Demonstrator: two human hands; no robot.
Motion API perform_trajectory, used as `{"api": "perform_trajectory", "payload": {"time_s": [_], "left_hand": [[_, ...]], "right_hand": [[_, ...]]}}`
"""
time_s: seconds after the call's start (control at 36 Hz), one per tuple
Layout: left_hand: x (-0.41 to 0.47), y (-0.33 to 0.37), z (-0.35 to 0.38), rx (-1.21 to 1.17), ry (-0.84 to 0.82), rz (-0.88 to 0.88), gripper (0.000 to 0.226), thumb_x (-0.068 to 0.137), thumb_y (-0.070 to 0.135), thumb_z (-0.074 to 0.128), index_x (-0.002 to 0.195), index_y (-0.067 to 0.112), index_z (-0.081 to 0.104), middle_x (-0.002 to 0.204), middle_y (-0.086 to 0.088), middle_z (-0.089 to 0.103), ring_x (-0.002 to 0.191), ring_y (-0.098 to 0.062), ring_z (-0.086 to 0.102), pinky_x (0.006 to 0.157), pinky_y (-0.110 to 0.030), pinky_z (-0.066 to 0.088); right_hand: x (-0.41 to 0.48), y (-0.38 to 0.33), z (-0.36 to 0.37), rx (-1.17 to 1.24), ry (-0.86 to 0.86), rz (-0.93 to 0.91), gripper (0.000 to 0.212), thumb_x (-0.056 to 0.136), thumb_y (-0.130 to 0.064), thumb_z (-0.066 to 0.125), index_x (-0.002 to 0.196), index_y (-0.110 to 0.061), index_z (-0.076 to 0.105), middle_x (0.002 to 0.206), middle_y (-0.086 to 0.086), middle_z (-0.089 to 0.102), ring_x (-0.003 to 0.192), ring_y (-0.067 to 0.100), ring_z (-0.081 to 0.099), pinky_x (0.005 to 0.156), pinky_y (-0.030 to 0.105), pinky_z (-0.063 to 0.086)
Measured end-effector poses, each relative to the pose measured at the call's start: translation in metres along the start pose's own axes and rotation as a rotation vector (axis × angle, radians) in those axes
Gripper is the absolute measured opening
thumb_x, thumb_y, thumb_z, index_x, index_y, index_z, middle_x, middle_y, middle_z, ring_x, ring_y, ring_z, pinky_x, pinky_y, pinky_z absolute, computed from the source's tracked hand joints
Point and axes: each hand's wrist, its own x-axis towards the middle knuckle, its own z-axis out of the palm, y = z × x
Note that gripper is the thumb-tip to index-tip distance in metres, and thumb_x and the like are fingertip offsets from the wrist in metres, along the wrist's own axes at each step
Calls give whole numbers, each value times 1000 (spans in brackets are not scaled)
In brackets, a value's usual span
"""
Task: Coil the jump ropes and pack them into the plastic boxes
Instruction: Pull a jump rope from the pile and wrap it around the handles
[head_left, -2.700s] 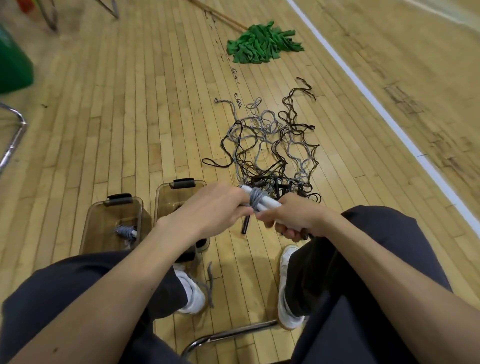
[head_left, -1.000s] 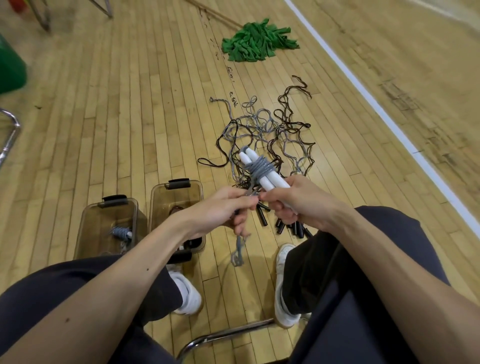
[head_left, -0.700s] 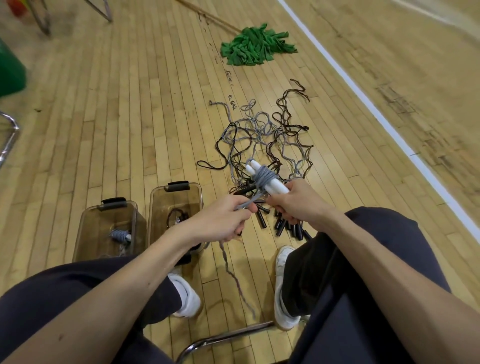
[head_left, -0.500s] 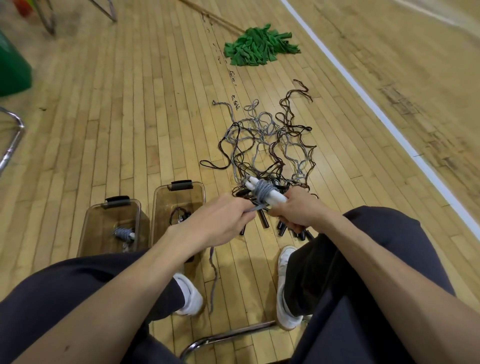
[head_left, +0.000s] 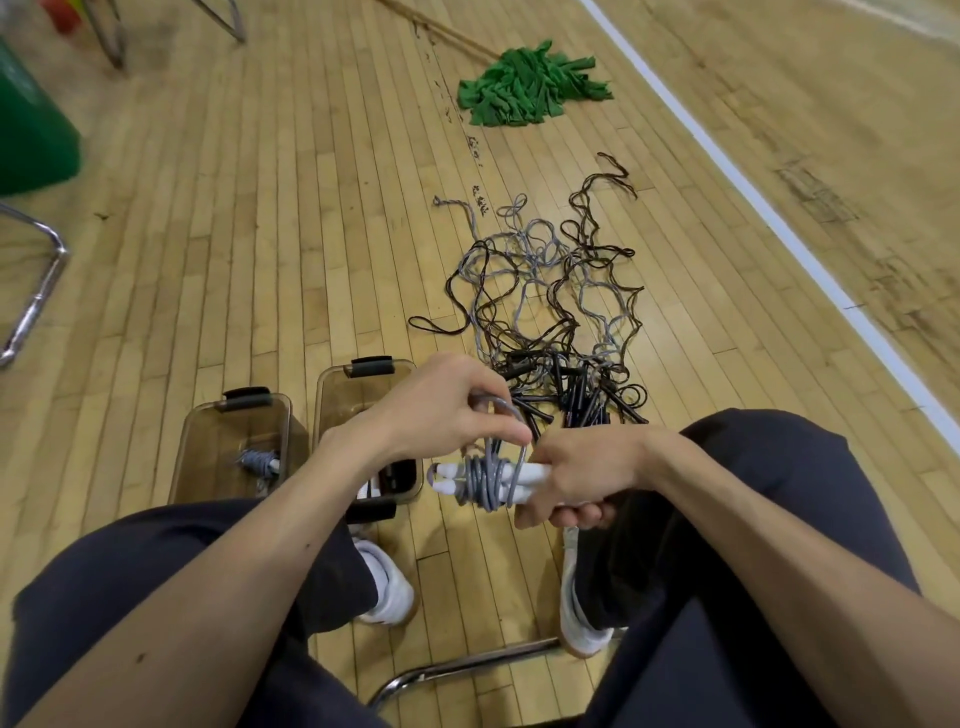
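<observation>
My right hand grips the two white handles of a grey jump rope, whose cord is wound round them in several turns. My left hand pinches a loop of that grey cord just above the handles. A tangle of grey and black jump ropes lies on the wooden floor ahead, with black handles at its near end. Two brownish clear plastic boxes stand by my left foot: the left box holds a coiled grey rope, the right box is partly hidden by my left arm.
A green mop head lies far ahead. A green bin stands at the far left, with chrome chair legs near it. A white floor line runs along the right. My knees and white shoes fill the foreground.
The white handles have swung from pointing away to lying level, pointing left, and come lower and closer. The trailing grey end is now a short loop in my left hand.
</observation>
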Motion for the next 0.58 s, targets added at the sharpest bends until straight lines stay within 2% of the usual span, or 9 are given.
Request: {"api": "perform_trajectory", "payload": {"time_s": [0.06,0.08,0.14,0.19,0.28,0.39,0.47,0.53,0.58], "left_hand": [[2,-1,0,-109,-4,-32,26,74,45,85,74,20,76,52,1,47,51,-13,36,54,-31,30],[4,-1,1,-157,-11,-42,26,73,43,86,74,19,76,52,1,46,51,-14,35,55,-32,29],[6,-1,3,-234,-28,-42,26,74,40,86,73,16,75,52,-2,46,52,-18,35,55,-33,28],[7,0,5,-314,-33,-32,29,75,40,85,73,13,75,54,-11,48,52,-21,36,54,-33,30],[13,-1,13,-409,-20,-11,36,72,48,82,71,12,74,54,-22,50,50,-22,35,49,-30,28],[19,-3,17,-492,-37,-6,29,79,41,80,65,18,70,46,0,48,41,-13,35,42,-22,27],[21,-5,16,-580,-47,-75,42,82,40,77,63,6,63,48,1,49,41,-9,39,43,-17,33],[23,-9,20,-600,-49,-107,49,90,30,69,60,-4,52,45,-1,48,38,-9,42,44,-15,35],[18,-7,21,-509,-31,-277,40,101,10,53,62,7,45,34,8,46,34,-3,46,41,-11,37]], "right_hand": [[-4,-1,0,17,-42,-25,23,93,-13,68,71,-8,65,55,0,52,43,13,43,43,25,36],[-5,-1,-1,27,-60,-38,19,93,-13,68,79,-1,68,55,1,51,44,13,43,43,24,36],[-8,-1,-1,52,-94,-56,25,94,-12,67,102,12,66,56,1,50,45,13,42,41,23,34],[-9,-2,0,97,-160,-83,23,95,-9,65,110,9,67,56,0,49,43,11,41,40,22,33],[-13,-1,0,172,-254,-152,13,97,-6,61,106,-4,71,55,0,48,41,9,39,40,21,31],[-20,0,-3,270,-277,-272,14,97,-3,59,102,-8,71,54,1,46,39,7,38,40,19,30],[-23,2,-6,365,-245,-371,14,94,-3,61,100,-8,73,54,2,45,38,8,39,40,18,32],[-25,3,-9,444,-205,-425,12,90,-5,63,97,-6,73,53,3,45,38,9,39,40,18,32],[-26,5,-12,499,-127,-466,11,87,-6,64,94,-3,72,53,3,47,37,10,39,40,18,32]]}}
